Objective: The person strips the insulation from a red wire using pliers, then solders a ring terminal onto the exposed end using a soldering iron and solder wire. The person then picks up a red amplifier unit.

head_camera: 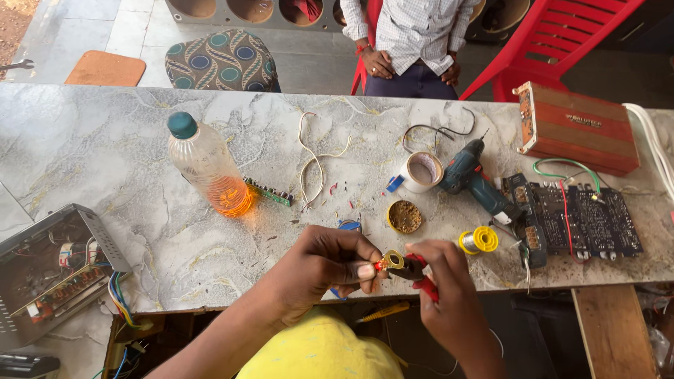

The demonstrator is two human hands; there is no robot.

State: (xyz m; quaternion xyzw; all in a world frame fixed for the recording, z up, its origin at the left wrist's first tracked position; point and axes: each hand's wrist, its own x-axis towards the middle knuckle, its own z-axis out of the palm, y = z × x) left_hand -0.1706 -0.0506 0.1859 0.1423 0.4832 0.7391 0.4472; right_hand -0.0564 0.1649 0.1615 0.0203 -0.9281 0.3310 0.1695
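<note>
Left hand [330, 263] pinches brass ring terminal [392, 261]; right hand [439, 281] grips red-handled pliers [420, 275] on it. Solder spool [479, 240] at 2 o'clock.

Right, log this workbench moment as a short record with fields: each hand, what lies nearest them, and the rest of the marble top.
Left hand: pinches a small brass ring terminal with a red sleeve.
Right hand: holds red-handled pliers against the terminal.
Nearest: round open tin of brownish paste, yellow spool of solder wire.
Further back: clear plastic bottle with orange liquid, roll of white tape, teal cordless drill.
Right side: black circuit boards, red-brown amplifier case.
</note>
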